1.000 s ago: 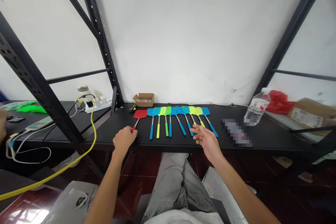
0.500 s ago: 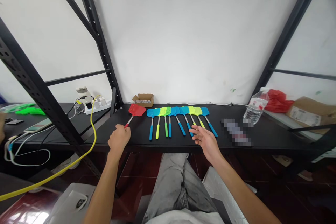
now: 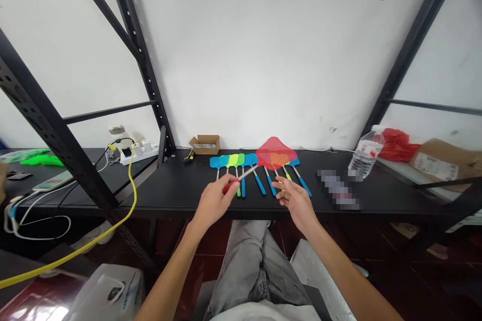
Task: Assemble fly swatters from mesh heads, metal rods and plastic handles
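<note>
My left hand is closed around the handle of a red fly swatter, raised at a slant over the table. Its mesh head lies across my view of the swatters on the right side of the row and partly hides them. Below it, blue, yellow and green fly swatters lie side by side on the black table, handles towards me. My right hand is open, palm turned inward, fingers spread beside the handles on the right. It holds nothing that I can see.
At the back left sit a small cardboard box and a black and yellow item. A water bottle, a red bag and a carton stand right. A yellow cable hangs by the left shelf post.
My left hand has carried the red fly swatter from the left end of the row to the right, swinging its head over the other swatters. My right hand has hardly moved.
</note>
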`<act>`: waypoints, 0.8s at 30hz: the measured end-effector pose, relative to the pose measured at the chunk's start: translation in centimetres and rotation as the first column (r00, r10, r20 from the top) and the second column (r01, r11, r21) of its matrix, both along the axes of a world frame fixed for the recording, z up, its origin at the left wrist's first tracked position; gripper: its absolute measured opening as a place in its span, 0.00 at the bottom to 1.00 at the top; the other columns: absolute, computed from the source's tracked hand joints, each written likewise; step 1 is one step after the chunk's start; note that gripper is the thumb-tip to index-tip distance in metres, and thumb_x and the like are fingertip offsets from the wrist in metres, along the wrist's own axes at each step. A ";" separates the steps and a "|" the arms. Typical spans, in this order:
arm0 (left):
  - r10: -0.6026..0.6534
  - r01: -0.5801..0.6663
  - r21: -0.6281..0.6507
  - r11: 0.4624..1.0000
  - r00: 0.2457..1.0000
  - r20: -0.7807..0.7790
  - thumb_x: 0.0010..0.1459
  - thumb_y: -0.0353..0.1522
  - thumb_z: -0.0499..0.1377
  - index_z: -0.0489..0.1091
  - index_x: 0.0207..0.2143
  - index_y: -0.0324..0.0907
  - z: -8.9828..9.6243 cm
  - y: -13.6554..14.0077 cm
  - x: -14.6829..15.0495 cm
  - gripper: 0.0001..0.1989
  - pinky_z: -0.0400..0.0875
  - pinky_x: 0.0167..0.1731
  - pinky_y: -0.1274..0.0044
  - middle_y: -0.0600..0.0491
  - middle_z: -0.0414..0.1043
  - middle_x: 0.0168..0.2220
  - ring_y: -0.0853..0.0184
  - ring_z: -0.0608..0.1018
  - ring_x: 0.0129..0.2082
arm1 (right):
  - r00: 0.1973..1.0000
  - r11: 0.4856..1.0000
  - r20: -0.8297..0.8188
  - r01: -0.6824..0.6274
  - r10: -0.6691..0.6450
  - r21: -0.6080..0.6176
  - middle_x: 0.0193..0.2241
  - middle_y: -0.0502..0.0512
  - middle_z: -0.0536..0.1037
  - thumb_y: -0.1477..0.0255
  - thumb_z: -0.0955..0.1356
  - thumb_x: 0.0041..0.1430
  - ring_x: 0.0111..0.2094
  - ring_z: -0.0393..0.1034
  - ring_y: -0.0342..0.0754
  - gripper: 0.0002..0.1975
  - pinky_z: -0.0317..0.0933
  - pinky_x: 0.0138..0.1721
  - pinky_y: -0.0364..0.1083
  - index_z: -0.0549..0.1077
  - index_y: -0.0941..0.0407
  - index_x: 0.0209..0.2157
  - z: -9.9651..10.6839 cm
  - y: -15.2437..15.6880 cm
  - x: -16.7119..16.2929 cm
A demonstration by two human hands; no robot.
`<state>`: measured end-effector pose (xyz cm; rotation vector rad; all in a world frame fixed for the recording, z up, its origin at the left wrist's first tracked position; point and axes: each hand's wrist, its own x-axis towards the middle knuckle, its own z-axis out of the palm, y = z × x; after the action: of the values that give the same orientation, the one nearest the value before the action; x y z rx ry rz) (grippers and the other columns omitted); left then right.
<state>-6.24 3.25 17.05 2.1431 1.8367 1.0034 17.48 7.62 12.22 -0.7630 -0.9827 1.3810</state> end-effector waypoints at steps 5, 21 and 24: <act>-0.118 0.116 -0.031 0.993 0.988 -0.100 0.65 0.43 0.45 0.68 0.41 0.48 0.0 -1.1 2.6 0.16 0.56 0.26 0.78 0.57 0.67 0.22 0.66 0.72 0.25 | 0.999 0.999 -0.035 -0.011 0.013 0.039 0.43 0.60 0.80 0.59 0.73 0.51 0.27 0.71 0.44 0.15 0.58 0.23 0.42 0.78 0.55 0.35 0.3 0.0 -0.1; -0.186 0.186 -0.014 0.982 0.971 -0.151 0.66 0.44 0.47 0.69 0.41 0.47 -2.0 -1.5 5.5 0.16 0.51 0.25 0.79 0.55 0.72 0.26 0.66 0.73 0.25 | 0.992 0.983 0.127 -0.050 0.028 0.174 0.32 0.56 0.79 0.61 0.74 0.49 0.26 0.69 0.45 0.13 0.58 0.22 0.42 0.79 0.55 0.34 -0.3 -1.4 -2.0; -0.171 0.172 -0.007 0.985 0.972 -0.163 0.67 0.45 0.45 0.70 0.39 0.48 -2.1 -1.5 5.5 0.18 0.49 0.24 0.78 0.55 0.71 0.24 0.67 0.72 0.24 | 0.986 0.978 0.168 -0.012 -0.024 0.208 0.29 0.55 0.78 0.61 0.74 0.49 0.26 0.68 0.45 0.12 0.59 0.23 0.43 0.79 0.55 0.32 -0.6 -1.3 -2.1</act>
<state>-0.75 1.78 14.92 2.4043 1.6769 0.8201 15.37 6.36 11.64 -0.7323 -1.2367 1.1991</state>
